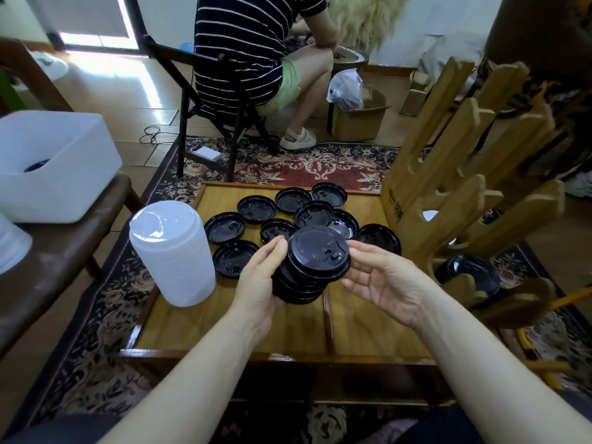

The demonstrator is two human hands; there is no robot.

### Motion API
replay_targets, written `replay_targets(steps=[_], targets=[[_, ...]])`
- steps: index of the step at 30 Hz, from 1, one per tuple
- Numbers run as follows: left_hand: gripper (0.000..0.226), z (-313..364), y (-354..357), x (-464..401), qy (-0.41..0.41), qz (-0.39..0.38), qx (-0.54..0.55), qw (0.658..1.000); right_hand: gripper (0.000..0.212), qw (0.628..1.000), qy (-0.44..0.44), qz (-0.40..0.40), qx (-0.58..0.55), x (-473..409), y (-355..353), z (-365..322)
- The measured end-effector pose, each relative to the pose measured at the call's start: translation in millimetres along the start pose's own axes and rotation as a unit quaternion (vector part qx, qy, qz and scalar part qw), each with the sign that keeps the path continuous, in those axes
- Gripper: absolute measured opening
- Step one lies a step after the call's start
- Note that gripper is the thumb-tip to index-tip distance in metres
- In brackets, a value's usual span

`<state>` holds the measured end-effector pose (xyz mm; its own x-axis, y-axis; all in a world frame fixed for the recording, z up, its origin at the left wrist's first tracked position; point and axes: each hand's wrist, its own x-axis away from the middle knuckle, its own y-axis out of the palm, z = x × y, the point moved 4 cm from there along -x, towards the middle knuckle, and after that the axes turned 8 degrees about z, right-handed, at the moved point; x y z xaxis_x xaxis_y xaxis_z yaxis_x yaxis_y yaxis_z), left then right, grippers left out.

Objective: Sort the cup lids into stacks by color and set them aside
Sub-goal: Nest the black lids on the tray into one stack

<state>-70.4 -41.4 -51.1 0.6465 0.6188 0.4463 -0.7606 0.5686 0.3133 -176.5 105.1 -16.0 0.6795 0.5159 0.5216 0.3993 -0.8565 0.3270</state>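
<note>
Head view: risk of the black lid stack slipping apart, being uneven and gripped only by the left hand above the wooden table. Right hand relaxed, fingertips at the top lid (contact unclear). Glossy black, ridged; loose black lids behind, white lid stack standing left.

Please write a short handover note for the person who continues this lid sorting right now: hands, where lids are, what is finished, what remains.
Left hand grips the black stack from its left side. Right hand touches the top lid with its fingertips, seating it.
White stack stands finished at the table's left edge.
About nine loose black lids lie upside down behind the hands; another black lid sits off the table, by the wooden rack.
Left: add those, then set the black stack aside.
</note>
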Motion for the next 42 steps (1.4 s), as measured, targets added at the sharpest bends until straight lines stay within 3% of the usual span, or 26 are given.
replay_targets(steps=[6, 11, 15, 24, 31, 36, 40, 42], targets=[[0.054, -0.8, 0.0, -1.3, 0.005, -0.007, -0.004, 1.000, 0.027, 1.000, -0.008, -0.010, 0.010, 3.2, 6.3, 1.0], [0.034, -1.4, 0.9, -0.4, 0.001, -0.007, -0.005, 1.000, 0.030, 0.986, -0.060, 0.019, 0.157, 3.1, 3.9, 4.8], [0.031, -0.7, 2.6, 2.6, -0.004, -0.008, -0.004, 1.000, 0.030, 0.962, -0.100, 0.076, 0.243, 1.2, 0.8, 7.1], [0.029, 3.8, 4.5, 7.1, 0.008, -0.021, 0.006, 1.000, 0.038, 0.985, -0.058, 0.028, 0.161, 0.8, 8.2, 14.6], [0.028, 6.4, 8.7, 11.9, 0.013, -0.051, -0.019, 0.998, 0.032, 0.985, -0.067, 0.008, 0.158, 2.2, 7.8, 9.2], [0.062, 3.7, 10.0, 11.4, 0.021, -0.081, -0.035, 0.996, 0.032, 0.982, -0.074, -0.012, 0.176, -0.7, 5.5, 9.7], [0.049, 3.6, 5.7, 8.0, 0.038, -0.051, -0.033, 0.997, 0.038, 0.976, -0.085, -0.022, 0.197, -4.6, 3.4, 13.4], [0.047, 4.9, 2.8, 6.5, 0.037, -0.032, -0.027, 0.998, 0.042, 0.967, -0.110, 0.023, 0.231, -15.8, -3.7, 11.7]])
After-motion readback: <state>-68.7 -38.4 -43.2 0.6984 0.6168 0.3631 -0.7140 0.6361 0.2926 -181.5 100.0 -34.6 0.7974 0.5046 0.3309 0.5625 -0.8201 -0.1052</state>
